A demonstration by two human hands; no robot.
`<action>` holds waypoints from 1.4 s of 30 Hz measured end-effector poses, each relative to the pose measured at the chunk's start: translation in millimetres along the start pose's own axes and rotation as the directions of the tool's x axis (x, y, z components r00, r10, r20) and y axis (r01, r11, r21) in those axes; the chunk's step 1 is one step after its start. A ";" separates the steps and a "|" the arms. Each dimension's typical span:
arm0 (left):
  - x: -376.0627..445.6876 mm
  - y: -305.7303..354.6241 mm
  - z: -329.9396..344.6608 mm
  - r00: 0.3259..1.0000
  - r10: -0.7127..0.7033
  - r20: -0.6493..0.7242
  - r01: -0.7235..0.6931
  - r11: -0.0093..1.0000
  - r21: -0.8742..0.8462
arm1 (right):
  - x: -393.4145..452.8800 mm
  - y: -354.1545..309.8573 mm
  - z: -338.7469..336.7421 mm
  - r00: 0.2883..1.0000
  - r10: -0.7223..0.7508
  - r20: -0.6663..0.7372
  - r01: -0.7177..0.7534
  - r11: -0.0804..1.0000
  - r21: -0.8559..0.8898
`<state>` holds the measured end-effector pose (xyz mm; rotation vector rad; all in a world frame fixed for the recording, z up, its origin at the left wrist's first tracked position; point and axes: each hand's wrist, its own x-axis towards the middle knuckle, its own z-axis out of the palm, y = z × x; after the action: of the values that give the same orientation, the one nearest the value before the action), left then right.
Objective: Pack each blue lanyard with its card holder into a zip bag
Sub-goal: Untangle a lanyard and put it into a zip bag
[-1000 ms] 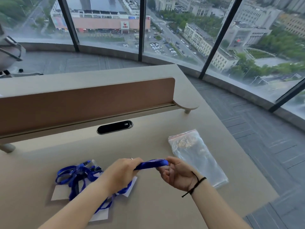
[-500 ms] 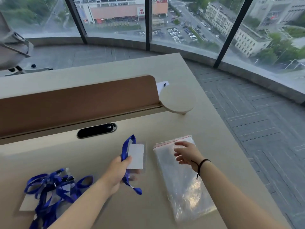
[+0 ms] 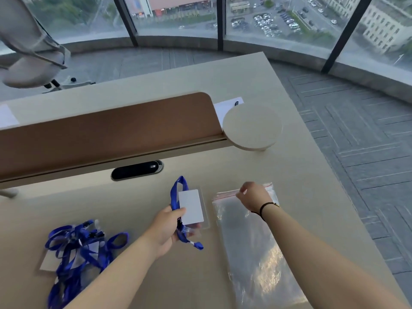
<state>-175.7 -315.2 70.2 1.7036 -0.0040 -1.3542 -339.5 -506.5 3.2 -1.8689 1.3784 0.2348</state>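
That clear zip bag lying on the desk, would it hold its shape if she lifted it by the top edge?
Probably not. The zip bag looks like thin film, wrinkled and glinting, so it would likely droop from where the right hand pinches its red-striped mouth. It seems empty, so likely very light. Its glossy surface may slide easily on the smooth desk.

Our left hand (image 3: 169, 228) is raised palm-in with fingers curled and thumb pressed in a clamping grip, forearm stretched forward. Our right hand (image 3: 253, 196) reaches further ahead, palm down, fingertips pinched together, wrist slightly bent.
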 end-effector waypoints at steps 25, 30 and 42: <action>-74.1 21.9 -8.1 0.936 0.077 0.342 0.075 0.909 -0.410 | -139.6 -69.0 50.2 0.974 -0.188 -0.123 0.224 0.856 0.466; -101.2 14.7 -49.3 0.951 0.124 0.284 0.006 0.908 -0.419 | -178.0 -99.3 66.2 0.960 -0.235 -0.153 0.278 0.870 0.408; -158.1 -0.4 -152.2 0.938 0.325 -0.121 -0.346 0.907 -0.242 | -255.1 -166.8 107.6 0.911 -0.338 -0.238 0.406 0.840 0.361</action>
<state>-121.4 -136.0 184.7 1.4539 -0.0694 -0.9839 -263.0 -231.0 154.1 -1.7804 1.0334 -0.3882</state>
